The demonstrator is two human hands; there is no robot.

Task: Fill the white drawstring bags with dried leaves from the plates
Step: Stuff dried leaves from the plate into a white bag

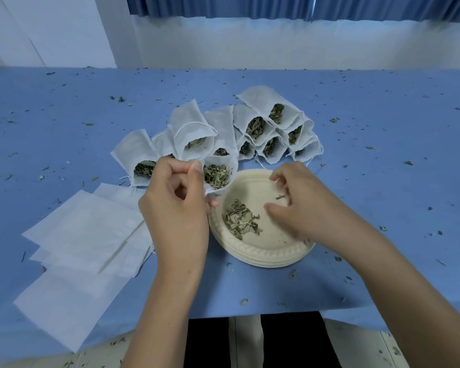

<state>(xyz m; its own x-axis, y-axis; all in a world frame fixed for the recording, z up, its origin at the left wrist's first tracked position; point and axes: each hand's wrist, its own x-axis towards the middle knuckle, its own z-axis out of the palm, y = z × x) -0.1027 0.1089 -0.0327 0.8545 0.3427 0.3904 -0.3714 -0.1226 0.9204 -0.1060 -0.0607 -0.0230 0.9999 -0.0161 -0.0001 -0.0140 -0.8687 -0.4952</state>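
Observation:
A cream plate (263,248) sits on top of a stack near the table's front, with a small heap of dried leaves (240,220) on its left half. My left hand (177,205) pinches the rim of an open white bag (219,172) filled with green leaves, holding it at the plate's far left edge. My right hand (300,200) hovers over the plate's right side, fingers curled loosely; whether they hold leaves I cannot tell. Several filled bags (260,126) lie in an arc behind the plate.
A pile of flat unfilled white bags (83,240) lies at the left front of the blue table cover (383,181). Leaf crumbs are scattered across the cover. The table's front edge runs just below my forearms. A blue curtain hangs behind.

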